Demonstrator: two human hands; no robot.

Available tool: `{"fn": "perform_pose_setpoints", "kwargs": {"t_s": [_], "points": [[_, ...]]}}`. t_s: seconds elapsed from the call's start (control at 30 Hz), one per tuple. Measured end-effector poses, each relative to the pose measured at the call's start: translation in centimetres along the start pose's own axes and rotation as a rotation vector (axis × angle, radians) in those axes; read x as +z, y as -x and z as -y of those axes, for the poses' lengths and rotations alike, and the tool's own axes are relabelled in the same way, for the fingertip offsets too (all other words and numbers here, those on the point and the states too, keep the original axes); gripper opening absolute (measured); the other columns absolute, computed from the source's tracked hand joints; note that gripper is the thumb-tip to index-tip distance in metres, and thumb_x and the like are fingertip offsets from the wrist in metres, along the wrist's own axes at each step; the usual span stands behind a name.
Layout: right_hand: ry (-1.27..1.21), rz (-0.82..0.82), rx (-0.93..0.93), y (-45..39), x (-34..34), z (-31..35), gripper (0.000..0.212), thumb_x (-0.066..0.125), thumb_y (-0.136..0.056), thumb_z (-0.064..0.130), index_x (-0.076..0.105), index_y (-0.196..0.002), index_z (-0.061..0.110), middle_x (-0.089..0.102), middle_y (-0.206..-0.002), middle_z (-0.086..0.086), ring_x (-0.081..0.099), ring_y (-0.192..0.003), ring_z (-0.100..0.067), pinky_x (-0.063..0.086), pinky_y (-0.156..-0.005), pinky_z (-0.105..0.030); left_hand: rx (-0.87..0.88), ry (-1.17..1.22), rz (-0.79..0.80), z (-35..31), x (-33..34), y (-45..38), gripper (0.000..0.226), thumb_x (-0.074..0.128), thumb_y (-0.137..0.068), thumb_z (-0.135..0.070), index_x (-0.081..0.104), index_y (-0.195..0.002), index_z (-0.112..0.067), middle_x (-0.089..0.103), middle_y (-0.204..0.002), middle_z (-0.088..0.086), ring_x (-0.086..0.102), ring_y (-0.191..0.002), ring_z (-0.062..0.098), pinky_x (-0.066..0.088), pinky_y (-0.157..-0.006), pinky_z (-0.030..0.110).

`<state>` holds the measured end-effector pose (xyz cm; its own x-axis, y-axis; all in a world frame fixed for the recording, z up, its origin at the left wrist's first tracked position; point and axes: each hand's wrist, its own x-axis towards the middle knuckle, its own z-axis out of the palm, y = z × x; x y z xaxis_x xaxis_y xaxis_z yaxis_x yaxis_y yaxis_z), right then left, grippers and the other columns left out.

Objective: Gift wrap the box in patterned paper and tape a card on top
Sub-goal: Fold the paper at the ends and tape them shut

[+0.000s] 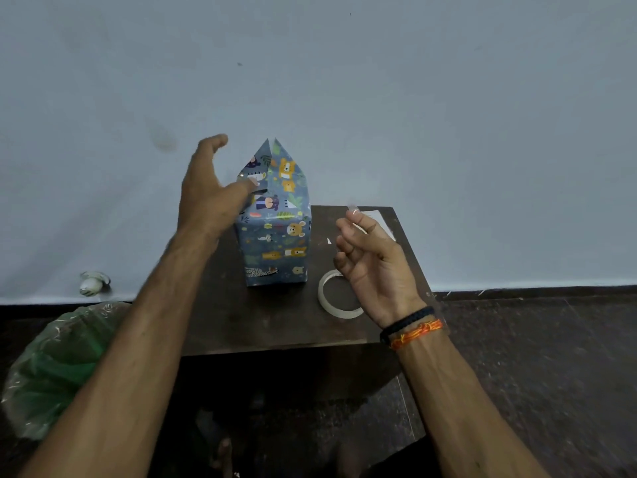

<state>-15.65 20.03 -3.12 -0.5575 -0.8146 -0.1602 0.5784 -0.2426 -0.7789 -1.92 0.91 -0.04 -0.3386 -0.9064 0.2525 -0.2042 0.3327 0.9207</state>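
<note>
The box [275, 243] is standing upright mid-table, wrapped in blue animal-print paper, its top flaps pointing up unfolded; the white card [379, 219] is lying far right.

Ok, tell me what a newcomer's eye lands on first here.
First, the box in blue animal-print paper, standing upright at the middle of the small dark table, its top flaps rising to a point. Next the hands: the left hand touches the upper flap, and the right hand pinches a small tape piece above the tape roll.

card [377, 219]: mostly hidden behind right hand [374, 267] | tape roll [336, 298]: far rim covered | fingertip strip: blurred
</note>
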Motion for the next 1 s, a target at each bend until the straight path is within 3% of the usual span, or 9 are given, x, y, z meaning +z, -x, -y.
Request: {"fn": "perform_pose_setpoints", "kwargs": {"t_s": [0.07, 0.13, 0.2, 0.27, 0.33, 0.5, 0.77, 0.87, 1.0], "points": [[0.029, 0.012, -0.036, -0.1, 0.3, -0.2, 0.038, 0.067, -0.085, -0.004, 0.065, -0.119, 0.014, 0.069, -0.109, -0.003, 0.067, -0.084, -0.01, 0.053, -0.067, -0.023, -0.033, 0.06, 0.083, 0.9, 0.1, -0.5, 0.072, 0.076, -0.084, -0.008, 0.045, -0.146, -0.028, 0.047, -0.151, -0.008, 0.044, -0.133, 0.002, 0.039, -0.093, 0.015], [0.089, 0.005, -0.093, -0.3, 0.7, -0.4, 0.05, 0.074, -0.078, -0.004, 0.063, -0.123, 0.014, 0.069, -0.11, -0.002, 0.068, -0.086, -0.01, 0.053, -0.069, -0.023, -0.049, 0.115, 0.143, 1.3, 0.3, -0.7, 0.068, 0.072, -0.086, -0.003, 0.047, -0.146, -0.025, 0.053, -0.146, -0.004, 0.051, -0.13, 0.006, 0.051, -0.092, 0.023], [0.195, -0.028, -0.185, -0.5, 1.1, -0.8, 0.054, 0.078, -0.076, -0.007, 0.062, -0.123, 0.014, 0.07, -0.109, -0.002, 0.068, -0.085, -0.01, 0.053, -0.069, -0.023, -0.08, 0.187, 0.17, 1.2, 0.6, -0.8, 0.06, 0.068, -0.089, 0.001, 0.051, -0.142, -0.02, 0.064, -0.131, 0.001, 0.064, -0.117, 0.013, 0.06, -0.084, 0.035], [0.314, -0.047, -0.311, -0.7, 1.7, -1.1, 0.05, 0.078, -0.08, -0.006, 0.061, -0.123, 0.012, 0.072, -0.108, -0.004, 0.067, -0.085, -0.012, 0.054, -0.072, -0.024, -0.111, 0.217, 0.17, 0.9, 1.0, -0.5, 0.048, 0.063, -0.091, 0.002, 0.057, -0.134, -0.018, 0.069, -0.117, 0.004, 0.071, -0.099, 0.016, 0.061, -0.077, 0.035], [0.436, -0.035, -0.422, -1.0, 2.2, -1.4, 0.053, 0.08, -0.081, -0.002, 0.058, -0.127, 0.011, 0.073, -0.112, -0.007, 0.066, -0.091, -0.016, 0.056, -0.078, -0.031, -0.131, 0.243, 0.17, 0.6, 1.6, 0.0, 0.041, 0.061, -0.091, 0.002, 0.06, -0.127, -0.018, 0.07, -0.111, 0.007, 0.073, -0.091, 0.018, 0.061, -0.072, 0.034], [0.652, 0.014, -0.541, -2.1, 3.6, -1.9, 0.056, 0.075, -0.089, 0.023, 0.047, -0.139, 0.022, 0.072, -0.124, 0.0, 0.065, -0.118, -0.028, 0.051, -0.097, -0.061, -0.15, 0.279, 0.175, 0.6, 2.1, 0.5, 0.034, 0.063, -0.088, -0.002, 0.061, -0.12, -0.014, 0.073, -0.108, 0.006, 0.075, -0.09, 0.023, 0.063, -0.08, 0.049], [0.722, -0.102, -0.519, -3.9, 4.4, -2.3, 0.054, 0.071, -0.087, 0.02, 0.048, -0.136, 0.02, 0.078, -0.105, 0.003, 0.062, -0.125, -0.018, 0.051, -0.104, -0.052, -0.121, 0.289, 0.181, 1.1, 1.5, 0.2, 0.013, 0.066, -0.083, -0.014, 0.073, -0.093, -0.019, 0.075, -0.097, 0.01, 0.073, -0.094, 0.033, 0.058, -0.087, 0.057], [0.754, -0.113, -0.533, -4.1, 4.9, -2.4, 0.056, 0.072, -0.085, 0.019, 0.047, -0.136, 0.021, 0.078, -0.103, 0.006, 0.068, -0.114, -0.018, 0.057, -0.094, -0.05, -0.093, 0.301, 0.188, 1.1, 1.5, 0.2, 0.014, 0.062, -0.08, -0.013, 0.072, -0.089, -0.018, 0.072, -0.093, 0.006, 0.07, -0.088, 0.026, 0.06, -0.083, 0.051], [0.762, -0.158, -0.538, -4.6, 5.4, -2.8, 0.059, 0.077, -0.084, 0.015, 0.047, -0.134, 0.024, 0.078, -0.099, 0.009, 0.073, -0.1, -0.014, 0.06, -0.086, -0.048, 0.001, 0.286, 0.201, 1.0, 1.4, 0.5, 0.029, 0.053, -0.088, 0.006, 0.074, -0.092, -0.013, 0.073, -0.095, 0.002, 0.068, -0.089, 0.018, 0.06, -0.079, 0.039]]}}
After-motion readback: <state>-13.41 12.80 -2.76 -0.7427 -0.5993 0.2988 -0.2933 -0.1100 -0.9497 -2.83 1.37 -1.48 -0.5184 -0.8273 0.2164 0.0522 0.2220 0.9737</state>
